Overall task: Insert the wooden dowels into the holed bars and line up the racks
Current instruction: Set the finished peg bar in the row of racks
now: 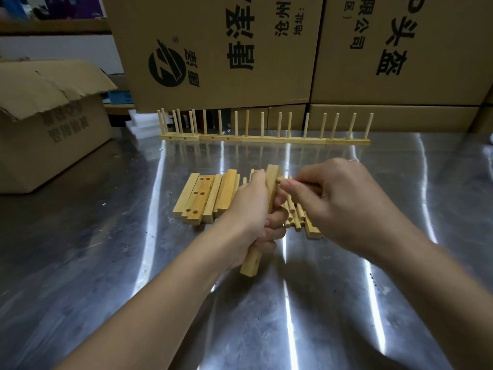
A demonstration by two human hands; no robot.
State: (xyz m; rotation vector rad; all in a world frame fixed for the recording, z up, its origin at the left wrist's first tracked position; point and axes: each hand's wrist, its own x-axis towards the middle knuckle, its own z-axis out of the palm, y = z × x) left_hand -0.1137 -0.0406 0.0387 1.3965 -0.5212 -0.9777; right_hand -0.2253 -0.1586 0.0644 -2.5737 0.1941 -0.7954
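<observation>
Bar [272, 186]: one wooden bar held above the table, near upright and tilted, its lower end [251, 263] sticking out below the left hand [249, 212]. Left fingers are curled round the bar's middle, thumb side toward the camera.

Dowel [281, 179]: its tip meets the right face of the bar near the top end. How deep it sits cannot be told. The right hand [337, 201] holds it, fingers pinched narrow around the shaft, which is mostly hidden inside the grip.

Beneath the hands, on the table [266, 311]: loose dowels [294, 212] lying in a heap, partly covered by both hands. Just left of them, a stack of bars [204, 200] lies flat, side by side; one shows pairs of holes on its top face. Another bar end [312, 232] pokes out under the right wrist.

Further back: a row of finished racks [266, 138] set end to end in a line, dowels standing upright.

Table is shiny metal with streaked reflections. Open cardboard box [48, 129] at the left; large printed cartons [226, 54] stacked behind the racks.
</observation>
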